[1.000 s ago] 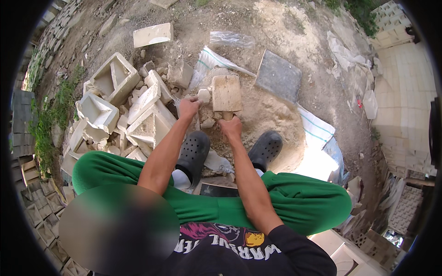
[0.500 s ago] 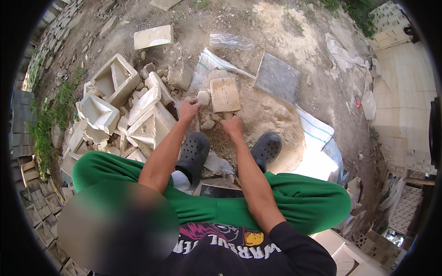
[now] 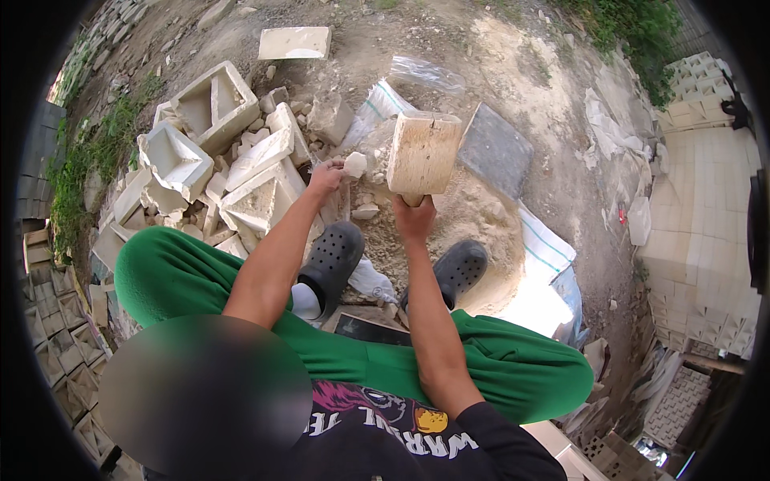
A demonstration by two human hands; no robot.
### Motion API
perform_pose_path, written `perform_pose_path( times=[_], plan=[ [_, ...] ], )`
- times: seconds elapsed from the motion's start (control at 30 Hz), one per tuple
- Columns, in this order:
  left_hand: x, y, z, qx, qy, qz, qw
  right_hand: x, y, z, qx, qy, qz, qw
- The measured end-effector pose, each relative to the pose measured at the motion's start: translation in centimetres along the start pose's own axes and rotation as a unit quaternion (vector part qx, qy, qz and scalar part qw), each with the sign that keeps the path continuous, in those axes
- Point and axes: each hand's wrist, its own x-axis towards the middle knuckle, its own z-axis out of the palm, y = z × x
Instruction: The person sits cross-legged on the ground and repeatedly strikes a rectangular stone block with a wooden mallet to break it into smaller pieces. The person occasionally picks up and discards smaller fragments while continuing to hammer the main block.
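Observation:
My right hand (image 3: pixel 414 218) is closed round the short handle of a wooden mallet (image 3: pixel 423 154). The mallet's thick block head is raised above a heap of pale crushed powder (image 3: pixel 473 204). Left of it, my left hand (image 3: pixel 326 178) pinches a small pale chunk of rubble (image 3: pixel 355 165) between its fingertips, beside the heap. A few broken lumps lie between the two hands, one of them a whitish lump (image 3: pixel 366 212) in front of my left shoe. Under the powder, a white woven sack (image 3: pixel 549 238) with green stripes is spread out.
Broken hollow blocks (image 3: pixel 178 160) and fragments pile up on the left. A flat grey slab (image 3: pixel 496 151) lies beyond the powder. Farther off are a pale block (image 3: pixel 295 43) and clear plastic (image 3: pixel 427 74). Stacked pale blocks (image 3: pixel 698 192) stand at the right. My grey clogs (image 3: pixel 334 260) flank the work spot.
The mallet has risen off the heap and looks larger, with my right hand lifted along with it. My left hand stays by the heap with the chunk at its fingertips. The view has shifted slightly.

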Motion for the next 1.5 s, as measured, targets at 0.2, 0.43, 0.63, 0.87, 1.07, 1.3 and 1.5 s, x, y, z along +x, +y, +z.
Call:
perform_pose_path(
  times=[0.2, 0.43, 0.63, 0.87, 1.07, 1.3, 1.5],
  plan=[
    [0.4, -2.0, -0.7, 0.081, 0.125, 0.101, 0.984, -1.7, 2.8, 2.2, -0.203, -0.191, 0.172, 0.945],
    [-1.3, -2.7, 0.2, 0.187, 0.166, 0.166, 0.954, -1.0, 2.5, 1.3, -0.168, -0.164, 0.171, 0.957],
    [-1.5, -2.7, 0.9, 0.179, 0.172, 0.174, 0.953, -0.8, 0.1, 0.7, -0.012, -0.026, 0.058, 0.998],
    [-1.9, -2.4, 1.5, 0.196, 0.170, 0.169, 0.951, -0.6, 5.9, 2.0, -0.253, -0.184, 0.166, 0.935],
    [-2.2, -2.3, 1.0, 0.216, 0.163, 0.166, 0.948, 0.3, 4.9, 0.7, -0.111, -0.216, 0.247, 0.938],
    [-2.0, -2.0, 1.3, 0.239, 0.167, 0.152, 0.945, 1.4, 0.0, 0.1, -0.005, -0.060, 0.098, 0.993],
    [-2.5, -1.1, 1.0, 0.238, 0.146, 0.142, 0.950, -0.5, 3.7, 1.7, -0.184, -0.149, 0.162, 0.958]
  ],
)
